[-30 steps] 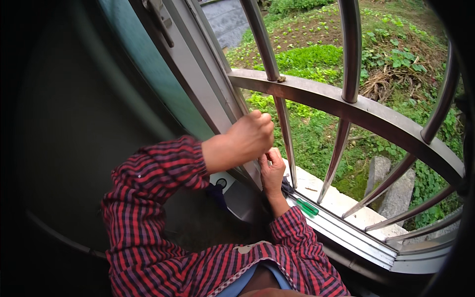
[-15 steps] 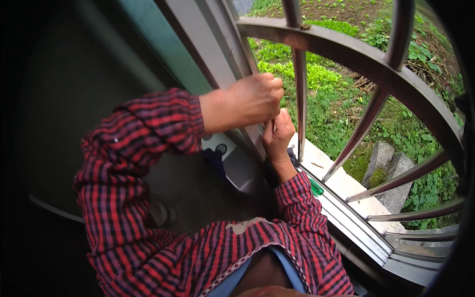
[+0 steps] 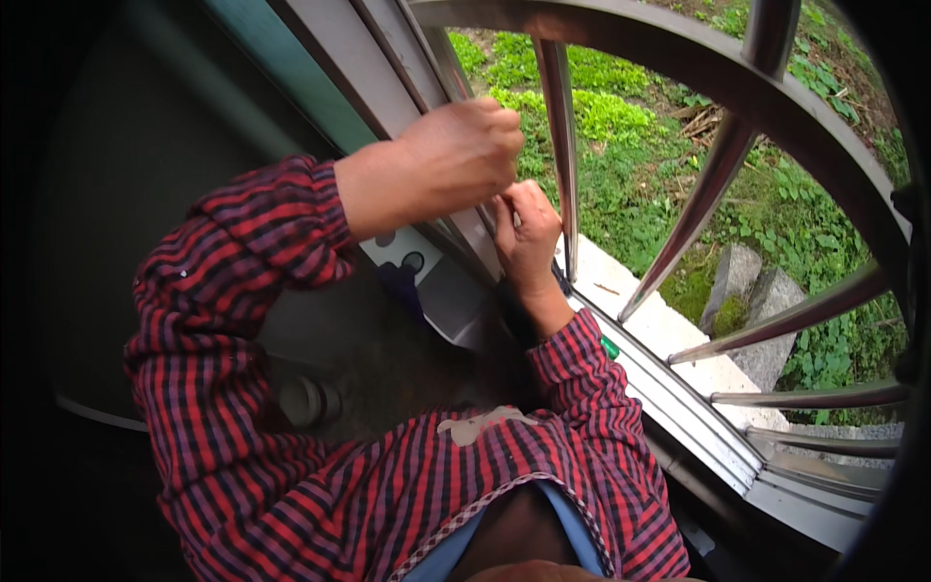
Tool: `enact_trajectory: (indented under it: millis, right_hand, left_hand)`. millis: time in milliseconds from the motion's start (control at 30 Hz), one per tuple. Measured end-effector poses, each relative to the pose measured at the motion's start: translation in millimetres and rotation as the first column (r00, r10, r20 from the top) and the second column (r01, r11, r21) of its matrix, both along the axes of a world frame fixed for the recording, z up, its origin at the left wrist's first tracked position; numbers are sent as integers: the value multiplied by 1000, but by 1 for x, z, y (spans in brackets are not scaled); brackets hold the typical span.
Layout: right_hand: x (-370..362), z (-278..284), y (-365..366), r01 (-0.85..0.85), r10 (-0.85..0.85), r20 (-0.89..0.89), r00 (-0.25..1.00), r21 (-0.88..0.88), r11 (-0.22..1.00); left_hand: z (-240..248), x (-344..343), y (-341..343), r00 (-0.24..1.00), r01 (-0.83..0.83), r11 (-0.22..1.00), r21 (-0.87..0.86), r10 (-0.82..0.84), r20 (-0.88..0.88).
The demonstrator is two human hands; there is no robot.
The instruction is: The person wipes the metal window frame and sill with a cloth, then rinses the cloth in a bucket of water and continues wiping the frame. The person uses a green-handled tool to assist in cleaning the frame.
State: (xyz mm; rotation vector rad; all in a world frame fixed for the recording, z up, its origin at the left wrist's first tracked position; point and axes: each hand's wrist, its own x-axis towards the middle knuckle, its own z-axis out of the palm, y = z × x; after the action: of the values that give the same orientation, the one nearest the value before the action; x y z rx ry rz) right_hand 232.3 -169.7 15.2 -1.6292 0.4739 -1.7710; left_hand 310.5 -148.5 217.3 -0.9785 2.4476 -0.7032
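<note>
My left hand (image 3: pixel 456 145) is closed in a fist beside the window frame (image 3: pixel 383 63), its back turned up. Just below it, my right hand (image 3: pixel 529 233) is closed too, with thumb and forefinger pinched together close under the left fist. Whatever the fingers grip is hidden behind the knuckles, and I cannot make it out. Both hands are on the inner side of the metal window bars (image 3: pixel 561 145). A small green object (image 3: pixel 609 347) lies on the window track (image 3: pixel 669 412), partly covered by my right sleeve.
A curved metal band (image 3: pixel 640 37) crosses the bars at right. Outside lie a pale ledge (image 3: pixel 645 310), stone blocks (image 3: pixel 766 320) and green plants (image 3: pixel 611 116). Below my forearms are a dark blue cloth-like thing (image 3: pixel 400 287) and a grey surface (image 3: pixel 454 303).
Both hands have shifted left in the picture, the left one also upward, and stay close together. The view of the window has shifted too. More of the green object is now covered by my sleeve.
</note>
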Motion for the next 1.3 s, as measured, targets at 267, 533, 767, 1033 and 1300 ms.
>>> enact_trajectory:
  millis: [267,533,767,1033,1300]
  right_hand:
    - [-114,-53,79,-5,3,-524,852,-1,1000]
    - [-172,-97,91,198,-324,-790,520,-257,946]
    - [-168,-110,74,40,-201,-881,428,-204,978]
    - [-247,-75,85,-23,-159,-953,259,-170,985]
    - [-178,-82,74,-32,-211,-785,583,-281,959]
  left_hand:
    - [-5,-2,2,1000,1,999,-54,0,18]
    - [-7,-5,6,1000,6,997,-72,-6,4]
    - [-5,-10,8,999,7,993,-121,-3,32]
    - [-8,-6,7,1000,-8,993,-114,8,-1]
    - [-9,-10,11,998,-53,994,-100,55,17]
